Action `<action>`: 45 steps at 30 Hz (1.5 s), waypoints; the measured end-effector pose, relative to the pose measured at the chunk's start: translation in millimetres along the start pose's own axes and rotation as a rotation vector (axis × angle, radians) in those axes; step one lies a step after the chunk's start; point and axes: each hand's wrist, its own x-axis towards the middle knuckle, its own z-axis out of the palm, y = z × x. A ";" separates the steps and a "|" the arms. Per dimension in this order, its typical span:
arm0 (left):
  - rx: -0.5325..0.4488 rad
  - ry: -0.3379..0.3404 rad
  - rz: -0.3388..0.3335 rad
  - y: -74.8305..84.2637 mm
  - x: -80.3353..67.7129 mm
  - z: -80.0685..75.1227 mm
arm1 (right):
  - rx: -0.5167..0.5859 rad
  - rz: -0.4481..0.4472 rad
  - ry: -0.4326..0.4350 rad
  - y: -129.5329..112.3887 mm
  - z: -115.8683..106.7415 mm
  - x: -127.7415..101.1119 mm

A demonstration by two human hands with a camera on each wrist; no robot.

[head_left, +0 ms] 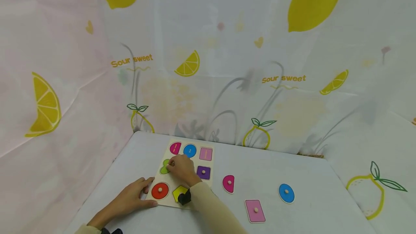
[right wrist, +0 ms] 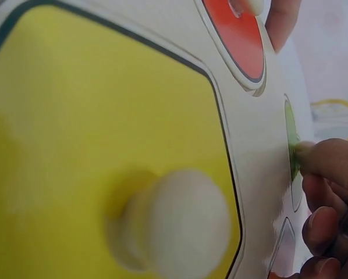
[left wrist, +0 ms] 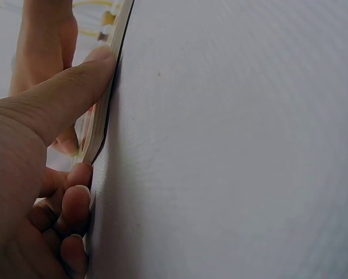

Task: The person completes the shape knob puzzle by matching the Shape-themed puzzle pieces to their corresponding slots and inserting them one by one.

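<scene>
The table [head_left: 312, 176] has a white top. Pale printed sheets [head_left: 214, 53] stand behind it and at both sides, bearing yellow lemons [head_left: 316, 3], lemon slices [head_left: 189, 65] and the words "Sour sweet" [head_left: 284, 78]. Lighting is soft and even.

We see muted, even light over the white lemon-printed fabric backdrop [head_left: 208, 93], its source hidden. Dim shadow lines the smooth white tabletop [left wrist: 232, 128] beside the flat cream wooden board [left wrist: 97, 128]. Nearest the right wrist camera, we find the round pale wooden knob [right wrist: 188, 224] blurred, softly shading the flat yellow pentagonal piece [right wrist: 121, 104].
</scene>
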 end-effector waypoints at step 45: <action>-0.031 -0.012 0.034 -2.2 -1.7 -1.1 | 0.279 0.152 0.063 174.0 -127.5 -205.3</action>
